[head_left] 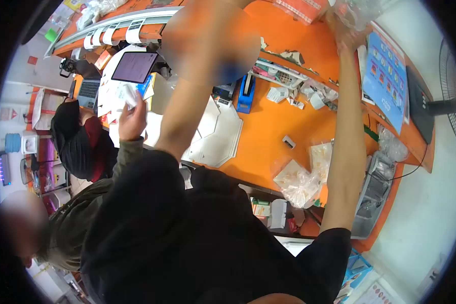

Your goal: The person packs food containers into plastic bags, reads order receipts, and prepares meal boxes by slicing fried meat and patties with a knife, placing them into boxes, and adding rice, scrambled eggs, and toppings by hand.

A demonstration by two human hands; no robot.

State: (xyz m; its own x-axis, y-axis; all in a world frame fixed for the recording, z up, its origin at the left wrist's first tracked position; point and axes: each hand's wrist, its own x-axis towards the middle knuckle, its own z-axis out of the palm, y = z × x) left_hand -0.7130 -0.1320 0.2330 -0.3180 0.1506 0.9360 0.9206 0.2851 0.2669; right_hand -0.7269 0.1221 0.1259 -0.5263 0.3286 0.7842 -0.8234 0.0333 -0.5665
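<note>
The right hand (348, 38) is at the far right corner of the worktop (263, 137), fingers partly curled against a crumpled clear plastic bag (358, 11) on the raised orange ledge (321, 38) along the far edge; blur and overlap mean I cannot tell how firmly it grips. What the bag contains is too unclear to name. A red-orange printed packet (303, 7) lies just left of it. The left forearm (192, 96) stretches across the far edge and runs out of view, so I cannot tell how open the left hand is or what it holds.

Below the ledge, a white perforated plastic basket (289, 79) holds small items, some pink and teal. Nearer the middle is a blue tape dispenser (246, 95), right of a stack of white paper sheets (220, 137). Towards the near right corner, 1 clear plastic pouch (299, 186) with pale contents overhangs the near edge. Beside the right edge, a grey plastic crate (365, 231) contains clear plastic packaging (382, 172). Under the near edge, an open compartment holds a green-and-white carton (261, 209) and a white box (278, 213).

Towards the left end, a co-worker's hand (133, 121) is closed around a small white item (130, 96), near a dark-framed tablet (134, 67)
</note>
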